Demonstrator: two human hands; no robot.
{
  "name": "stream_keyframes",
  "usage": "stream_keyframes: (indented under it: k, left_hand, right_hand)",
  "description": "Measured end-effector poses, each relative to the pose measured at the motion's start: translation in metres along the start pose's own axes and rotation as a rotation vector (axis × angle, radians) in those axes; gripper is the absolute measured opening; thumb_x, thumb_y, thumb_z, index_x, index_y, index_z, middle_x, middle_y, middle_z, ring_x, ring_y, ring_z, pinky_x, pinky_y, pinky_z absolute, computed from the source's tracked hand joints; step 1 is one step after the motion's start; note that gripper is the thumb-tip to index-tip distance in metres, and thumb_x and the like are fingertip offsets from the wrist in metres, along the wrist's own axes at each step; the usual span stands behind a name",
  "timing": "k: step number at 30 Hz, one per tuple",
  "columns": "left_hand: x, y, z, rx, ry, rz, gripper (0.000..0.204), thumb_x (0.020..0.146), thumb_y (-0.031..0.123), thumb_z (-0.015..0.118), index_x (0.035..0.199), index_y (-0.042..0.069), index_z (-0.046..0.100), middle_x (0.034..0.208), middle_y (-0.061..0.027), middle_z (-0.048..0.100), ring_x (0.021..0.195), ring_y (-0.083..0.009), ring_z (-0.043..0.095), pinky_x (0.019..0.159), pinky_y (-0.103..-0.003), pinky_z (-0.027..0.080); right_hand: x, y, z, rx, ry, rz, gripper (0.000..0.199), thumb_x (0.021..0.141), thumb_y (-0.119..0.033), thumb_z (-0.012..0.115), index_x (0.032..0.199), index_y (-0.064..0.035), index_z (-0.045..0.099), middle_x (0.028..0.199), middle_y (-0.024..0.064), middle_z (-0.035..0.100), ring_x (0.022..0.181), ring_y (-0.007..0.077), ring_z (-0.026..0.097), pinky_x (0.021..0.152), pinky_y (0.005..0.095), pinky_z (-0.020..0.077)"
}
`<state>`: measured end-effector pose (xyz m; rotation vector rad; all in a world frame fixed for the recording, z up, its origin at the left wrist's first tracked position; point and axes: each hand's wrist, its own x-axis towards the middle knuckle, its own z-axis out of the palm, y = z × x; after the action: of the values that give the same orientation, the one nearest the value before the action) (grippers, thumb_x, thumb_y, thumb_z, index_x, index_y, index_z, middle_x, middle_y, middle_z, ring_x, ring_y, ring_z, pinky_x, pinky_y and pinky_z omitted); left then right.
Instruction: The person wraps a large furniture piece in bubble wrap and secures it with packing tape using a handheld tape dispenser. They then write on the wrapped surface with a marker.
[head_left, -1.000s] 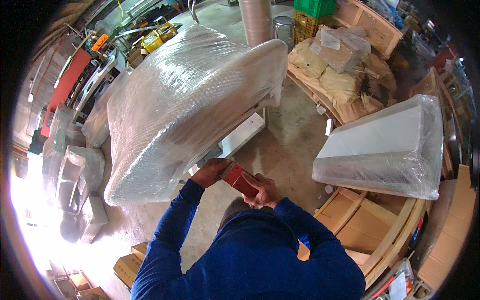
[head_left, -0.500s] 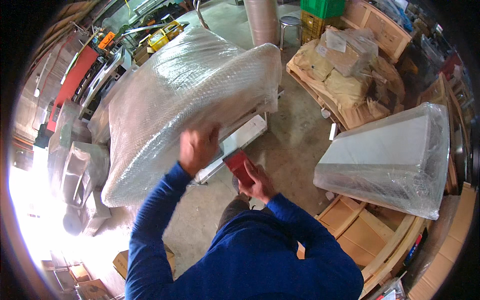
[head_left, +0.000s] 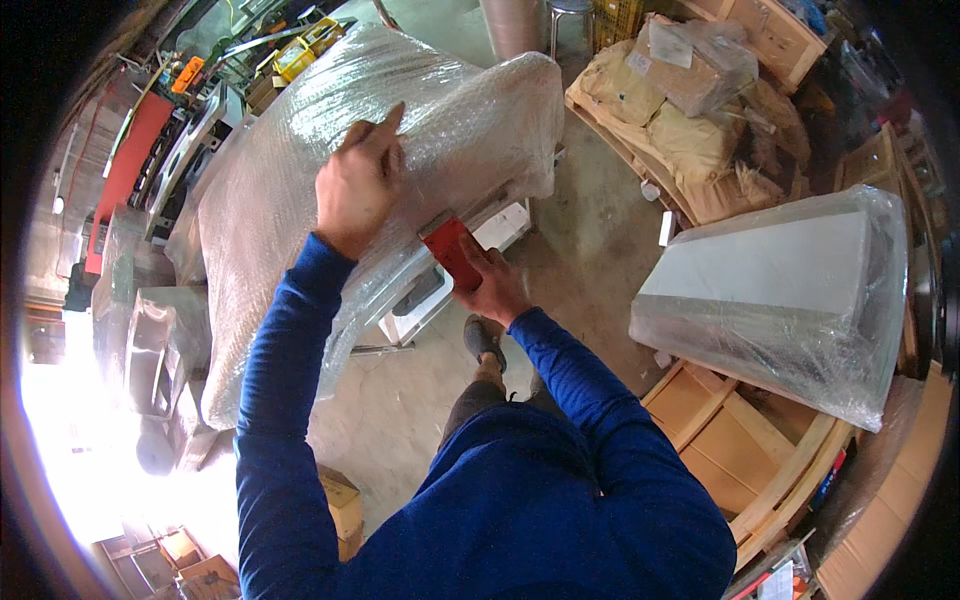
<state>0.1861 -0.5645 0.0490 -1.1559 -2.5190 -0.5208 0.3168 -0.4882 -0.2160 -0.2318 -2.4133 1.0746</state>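
A red hand tool with a grey front edge (head_left: 453, 252) is gripped in my right hand (head_left: 490, 288); its exact kind is hard to make out. The tool's front edge lies close to the lower side of a large bubble-wrapped bundle (head_left: 270, 210). My left hand (head_left: 355, 190) hovers over that bundle, its index finger stretched out and the others curled in. Whether something thin is pinched in the curled fingers does not show. Below the wrap, a white-and-grey frame part (head_left: 425, 300) of the wrapped thing shows bare.
A white panel in clear wrap (head_left: 770, 290) leans at the right, above a wooden crate (head_left: 740, 430). Brown paper-covered packages (head_left: 680, 150) sit on a pallet at the back right. A metal stool (head_left: 571, 8) stands far off. A cardboard box (head_left: 343, 505) lies by my left arm.
My left hand has risen up and left over the wrapped bundle, its index finger now extended. My right hand has moved slightly up and left with the red tool. The view has shifted.
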Motion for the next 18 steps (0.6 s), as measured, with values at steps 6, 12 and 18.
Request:
stream_keyframes:
  k: [6, 12, 18]
  left_hand:
    - [-0.148, -0.035, 0.057, -0.254, -0.030, 0.361, 0.033, 0.074, 0.003, 0.069, 0.107, 0.004, 0.064, 0.100, -0.0172, 0.066, 0.090, -0.0347, 0.064, 0.073, -0.045, 0.051]
    - [-0.193, -0.078, 0.164, 0.088, -0.137, 0.046, 0.037, 0.088, 0.024, 0.065, 0.116, 0.002, 0.062, 0.106, -0.0214, 0.068, 0.094, -0.0414, 0.066, 0.086, -0.051, 0.051]
    - [-0.173, -0.108, 0.209, 0.034, -0.330, -0.242, 0.024, 0.094, 0.027, 0.058, 0.106, 0.010, 0.071, 0.102, -0.0173, 0.071, 0.093, -0.0397, 0.066, 0.084, -0.050, 0.051]
  right_hand:
    - [-0.036, 0.015, 0.008, 0.006, -0.065, 0.055, 0.096, 0.068, -0.029, 0.079, 0.152, -0.0190, 0.034, 0.122, 0.0188, 0.061, 0.098, 0.0408, 0.063, 0.079, 0.0500, 0.0553]
    - [-0.057, 0.014, -0.001, -0.017, -0.036, 0.052, 0.100, 0.067, -0.033, 0.080, 0.154, -0.0203, 0.031, 0.132, 0.0149, 0.059, 0.101, 0.0380, 0.063, 0.080, 0.0478, 0.0559]
    - [-0.056, 0.035, 0.028, -0.082, -0.156, 0.195, 0.097, 0.069, -0.039, 0.078, 0.153, -0.0193, 0.033, 0.135, 0.0145, 0.057, 0.100, 0.0379, 0.063, 0.083, 0.0505, 0.0539]
